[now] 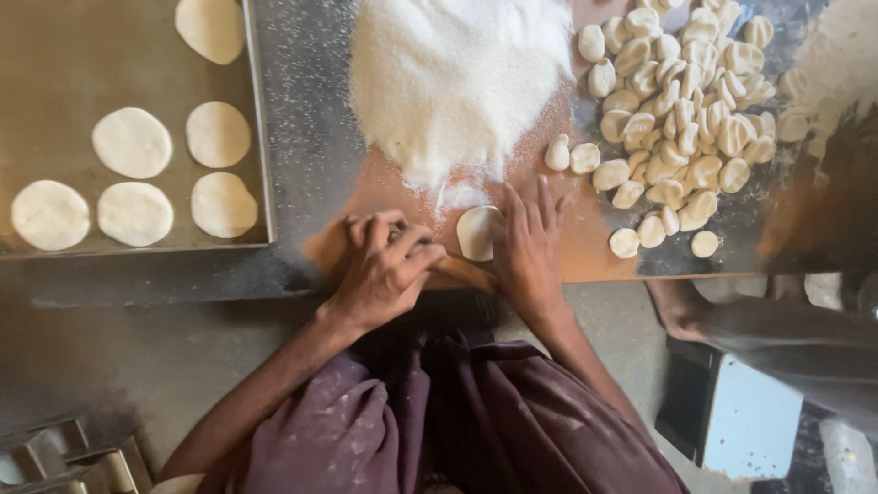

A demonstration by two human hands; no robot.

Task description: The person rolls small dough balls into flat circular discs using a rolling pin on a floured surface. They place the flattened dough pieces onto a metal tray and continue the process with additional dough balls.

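Step in hand looks like flattening: right hand (529, 245) lies palm-down, fingers spread flat, pressing edge of a dough round (477, 232) on the brown board (585, 252), just below the flour heap (455, 78). Left hand (384, 265) is curled, fingers clenched round sth hidden, prob. another piece – can't tell. Next move, I'd judge, calls for even pressure w/ the palm, then a careful lift so the disc keeps shape. Counts: 1 round under hand; 6 flat discs (133, 142) on the tray (259, 137), top one cut by frame; dough balls (681, 119) in 1 pile, too many & overlapping to count, approx several dozen; 2 more sit apart beside the heap
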